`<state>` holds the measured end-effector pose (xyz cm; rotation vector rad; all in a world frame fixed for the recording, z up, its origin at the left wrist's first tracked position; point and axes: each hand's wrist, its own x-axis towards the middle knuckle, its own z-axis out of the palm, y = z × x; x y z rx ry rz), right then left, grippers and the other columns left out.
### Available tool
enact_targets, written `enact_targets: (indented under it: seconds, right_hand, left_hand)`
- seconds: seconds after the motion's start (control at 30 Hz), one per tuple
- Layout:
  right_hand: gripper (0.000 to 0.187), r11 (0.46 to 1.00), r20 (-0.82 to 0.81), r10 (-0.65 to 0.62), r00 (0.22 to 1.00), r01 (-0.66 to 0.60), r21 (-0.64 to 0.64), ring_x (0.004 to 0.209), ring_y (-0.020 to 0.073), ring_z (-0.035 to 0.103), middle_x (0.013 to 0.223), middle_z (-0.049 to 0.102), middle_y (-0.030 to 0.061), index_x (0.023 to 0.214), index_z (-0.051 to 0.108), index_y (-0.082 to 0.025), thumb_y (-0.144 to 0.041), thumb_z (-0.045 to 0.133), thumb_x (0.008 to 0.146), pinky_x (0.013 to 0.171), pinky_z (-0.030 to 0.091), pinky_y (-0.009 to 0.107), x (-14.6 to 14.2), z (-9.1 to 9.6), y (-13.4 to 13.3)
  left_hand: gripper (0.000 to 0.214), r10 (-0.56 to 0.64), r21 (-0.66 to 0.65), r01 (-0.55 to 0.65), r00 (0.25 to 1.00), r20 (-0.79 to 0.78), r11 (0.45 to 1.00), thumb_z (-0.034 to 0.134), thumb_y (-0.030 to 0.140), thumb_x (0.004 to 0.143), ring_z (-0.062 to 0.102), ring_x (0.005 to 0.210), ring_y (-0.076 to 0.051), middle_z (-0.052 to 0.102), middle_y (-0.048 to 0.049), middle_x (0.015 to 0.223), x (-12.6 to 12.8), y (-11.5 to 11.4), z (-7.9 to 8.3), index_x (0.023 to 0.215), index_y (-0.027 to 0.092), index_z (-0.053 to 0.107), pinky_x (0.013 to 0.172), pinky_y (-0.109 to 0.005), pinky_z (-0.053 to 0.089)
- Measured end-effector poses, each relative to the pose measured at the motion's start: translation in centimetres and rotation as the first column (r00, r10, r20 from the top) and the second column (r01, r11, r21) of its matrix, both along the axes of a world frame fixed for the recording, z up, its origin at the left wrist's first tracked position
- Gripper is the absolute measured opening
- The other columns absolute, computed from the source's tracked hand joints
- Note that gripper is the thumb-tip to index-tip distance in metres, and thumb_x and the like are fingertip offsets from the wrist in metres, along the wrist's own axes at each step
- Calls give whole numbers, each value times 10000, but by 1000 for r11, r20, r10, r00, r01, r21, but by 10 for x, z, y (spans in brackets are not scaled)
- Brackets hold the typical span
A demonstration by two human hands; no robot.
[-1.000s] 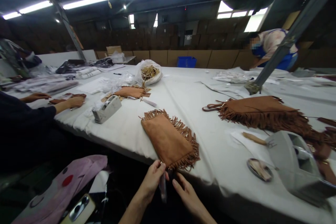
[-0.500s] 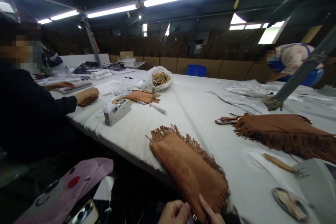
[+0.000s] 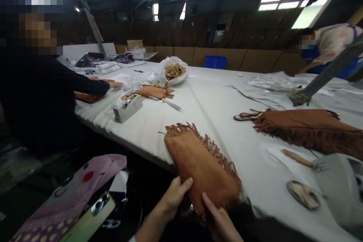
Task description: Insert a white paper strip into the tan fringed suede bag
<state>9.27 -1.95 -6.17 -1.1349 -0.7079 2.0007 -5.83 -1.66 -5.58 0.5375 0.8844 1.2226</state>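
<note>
A tan suede fringed bag (image 3: 198, 159) lies at the table's near edge, its lower end jutting over the edge towards me. My left hand (image 3: 176, 196) grips the bag's near side, thumb on top and fingers underneath. At the lower end, my right hand (image 3: 219, 215) holds the bag too, fingers along its face and the rest hidden below. Small gold-coloured metal hardware (image 3: 193, 208) shows between my hands. Fringe runs along the bag's far end and right side.
A stack of brown fringed bags (image 3: 306, 126) lies right, near a wooden-handled tool (image 3: 297, 157) and a small dish (image 3: 303, 195). A tape dispenser (image 3: 128, 109) and an open plastic bag (image 3: 174, 72) stand farther off. A co-worker's sleeve (image 3: 85, 79) is left; a phone (image 3: 90, 215) lies below.
My left hand has moved up along the bag's near side and now grips it. The bag has shifted slightly. The co-worker at left has reached farther across the table. My view has tilted down.
</note>
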Motion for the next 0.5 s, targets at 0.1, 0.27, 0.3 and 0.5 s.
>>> enact_targets:
  seconds: [0.1,0.27,0.3,0.5]
  right_hand:
    - [585,992,44,94,995,-97,76,1125,302,582,1119,680,149,1084,676,-98,-555,694,719,1037,407,450,11,26,10]
    - [649,989,178,45,983,-68,129,1035,284,637,1085,689,151,1122,651,-163,-661,635,707,939,483,444,53,35,21]
    - [648,989,208,18,978,-48,142,1015,285,648,1085,687,157,1109,654,-163,-666,632,702,906,504,431,58,35,22]
    - [559,911,519,-173,837,-65,408,1010,294,650,1098,686,147,1032,676,-150,-599,602,707,855,541,377,91,45,48]
  left_hand:
    - [442,7,-80,-4,999,38,997,696,376,780,673,924,-271,705,-152,1054,-12,19,13,1110,99,600,862,-374,519]
    - [339,94,-235,-43,973,211,971,618,303,845,703,801,-222,740,-121,907,-35,68,35,1105,86,603,786,-327,562]
    - [346,85,-251,-26,970,228,968,605,312,853,705,796,-224,741,-123,888,-38,76,37,1109,79,604,780,-326,565]
    - [393,42,-283,19,977,209,959,501,336,901,701,856,-269,733,-163,899,-40,96,34,1150,42,578,771,-372,572]
